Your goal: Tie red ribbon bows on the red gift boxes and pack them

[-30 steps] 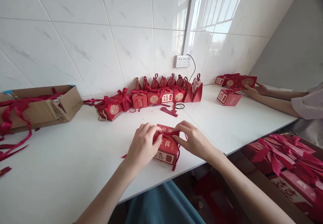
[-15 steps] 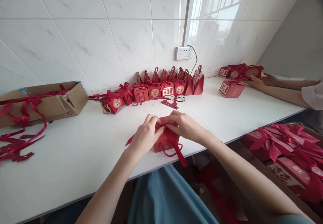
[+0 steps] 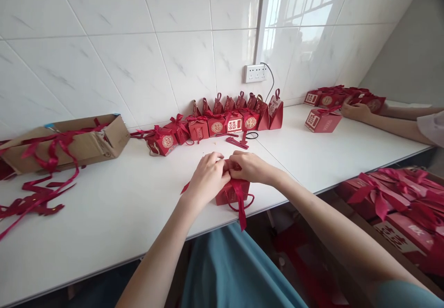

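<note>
A small red gift box (image 3: 224, 198) stands near the table's front edge, a twisted cord handle (image 3: 250, 202) hanging at its front. Over its top both my hands meet, fingers bent and pinched close together. A red ribbon (image 3: 239, 201) runs from between them down the front, its tail past the table edge; another end sticks out at the left. My left hand (image 3: 210, 176) is closed at the ribbon on the box's top left. From the right, my right hand (image 3: 248, 167) pinches the ribbon too. The knot itself is hidden by my fingers.
Finished-looking red boxes (image 3: 217, 125) stand in a row by the tiled wall, with red strips (image 3: 237, 142) and a black loop (image 3: 252, 135) before them. At left is a cardboard box (image 3: 104, 141) with ribbons. A co-worker's hand (image 3: 357, 112) handles boxes at right; a full carton (image 3: 398, 238) sits below.
My fingers have drawn closer together over the box, and the front ribbon tail now hangs straighter. The co-worker's hands have shifted with a box. The view has turned slightly left.
</note>
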{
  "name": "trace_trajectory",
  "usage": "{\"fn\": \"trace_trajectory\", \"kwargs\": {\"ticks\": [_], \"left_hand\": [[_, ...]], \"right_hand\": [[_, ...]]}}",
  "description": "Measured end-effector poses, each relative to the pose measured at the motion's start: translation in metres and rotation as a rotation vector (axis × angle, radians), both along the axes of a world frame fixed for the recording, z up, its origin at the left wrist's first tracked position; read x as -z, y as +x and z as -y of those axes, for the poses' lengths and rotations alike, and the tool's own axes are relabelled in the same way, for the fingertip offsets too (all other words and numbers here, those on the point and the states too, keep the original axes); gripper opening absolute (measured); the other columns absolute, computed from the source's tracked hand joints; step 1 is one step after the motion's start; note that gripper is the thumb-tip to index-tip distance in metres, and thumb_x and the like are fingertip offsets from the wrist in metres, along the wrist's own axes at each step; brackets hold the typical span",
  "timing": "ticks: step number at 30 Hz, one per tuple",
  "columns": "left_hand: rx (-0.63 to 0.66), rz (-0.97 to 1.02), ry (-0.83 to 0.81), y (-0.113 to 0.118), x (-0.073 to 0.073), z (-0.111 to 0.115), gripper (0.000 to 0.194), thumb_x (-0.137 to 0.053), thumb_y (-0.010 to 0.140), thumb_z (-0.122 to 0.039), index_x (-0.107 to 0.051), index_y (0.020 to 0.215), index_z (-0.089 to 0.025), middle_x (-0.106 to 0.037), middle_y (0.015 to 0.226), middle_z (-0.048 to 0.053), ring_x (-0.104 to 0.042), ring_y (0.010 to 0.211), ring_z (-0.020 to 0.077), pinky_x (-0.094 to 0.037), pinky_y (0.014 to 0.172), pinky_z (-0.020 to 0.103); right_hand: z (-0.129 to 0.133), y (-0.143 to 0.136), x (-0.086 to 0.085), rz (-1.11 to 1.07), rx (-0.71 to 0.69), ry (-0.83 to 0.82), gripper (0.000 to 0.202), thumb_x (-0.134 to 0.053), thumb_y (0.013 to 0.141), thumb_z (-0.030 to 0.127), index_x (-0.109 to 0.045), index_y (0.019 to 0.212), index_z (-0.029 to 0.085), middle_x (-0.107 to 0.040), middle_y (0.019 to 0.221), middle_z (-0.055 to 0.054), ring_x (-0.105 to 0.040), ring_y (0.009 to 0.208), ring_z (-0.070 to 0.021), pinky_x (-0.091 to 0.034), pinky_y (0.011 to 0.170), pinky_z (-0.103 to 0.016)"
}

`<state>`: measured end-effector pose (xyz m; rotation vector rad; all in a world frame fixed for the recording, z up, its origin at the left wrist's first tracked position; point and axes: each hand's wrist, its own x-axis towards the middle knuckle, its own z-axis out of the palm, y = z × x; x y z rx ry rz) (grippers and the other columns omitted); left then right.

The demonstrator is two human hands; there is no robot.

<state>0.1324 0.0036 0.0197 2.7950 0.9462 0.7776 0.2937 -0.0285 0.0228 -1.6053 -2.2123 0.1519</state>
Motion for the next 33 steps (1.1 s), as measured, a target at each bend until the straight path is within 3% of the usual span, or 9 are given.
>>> {"fn": "trace_trajectory", "kwargs": {"ticks": [5,12,21,25,33], "left_hand": [[-0.057,0.006,-0.159,0.004,0.004,0.000,0.009,-0.050,0.079,-0.013,-0.053,0.075,-0.020,-0.057,0.093,0.007,-0.057,0.093,0.0246,-0.051,0.078,0.039],[-0.036,0.237,-0.093,0.001,0.024,-0.001,0.009,-0.048,0.081,-0.011,-0.047,0.080,-0.020,-0.049,0.110,0.010,-0.052,0.112,0.0259,-0.049,0.088,0.042],[-0.035,0.271,-0.162,-0.001,0.022,0.000,0.016,-0.048,0.079,-0.008,-0.040,0.075,-0.021,-0.048,0.105,0.010,-0.050,0.117,0.0248,-0.044,0.097,0.045],[-0.043,0.254,-0.177,-0.001,0.021,0.002,0.015,-0.047,0.080,-0.008,-0.041,0.076,-0.021,-0.049,0.108,0.011,-0.048,0.119,0.0253,-0.044,0.097,0.044],[0.045,0.156,-0.221,-0.004,0.012,0.003,0.005,-0.053,0.083,-0.018,-0.050,0.086,-0.020,-0.049,0.125,0.010,-0.045,0.121,0.0277,-0.044,0.097,0.045]], "right_hand": [[0.001,0.005,0.011,-0.141,-0.027,0.064,0.007,-0.057,0.073,0.011,-0.055,0.069,0.016,-0.054,0.074,-0.001,-0.048,0.061,-0.0104,-0.038,0.060,-0.022],[0.003,0.004,0.013,-0.184,-0.054,0.133,0.006,-0.054,0.075,0.011,-0.055,0.076,0.017,-0.056,0.083,-0.003,-0.051,0.066,-0.0118,-0.041,0.065,-0.023],[0.007,0.001,0.017,-0.288,-0.016,0.134,0.008,-0.052,0.071,0.011,-0.050,0.071,0.018,-0.054,0.076,0.000,-0.049,0.062,-0.0105,-0.040,0.062,-0.023],[0.008,-0.001,0.014,-0.306,-0.009,0.057,0.008,-0.052,0.072,0.014,-0.047,0.067,0.019,-0.052,0.067,0.002,-0.045,0.057,-0.0101,-0.037,0.058,-0.023],[0.007,0.006,0.008,-0.635,-0.146,-0.168,0.005,-0.047,0.075,0.020,-0.049,0.072,0.017,-0.042,0.058,0.007,-0.035,0.052,-0.0083,-0.030,0.050,-0.022]]}}
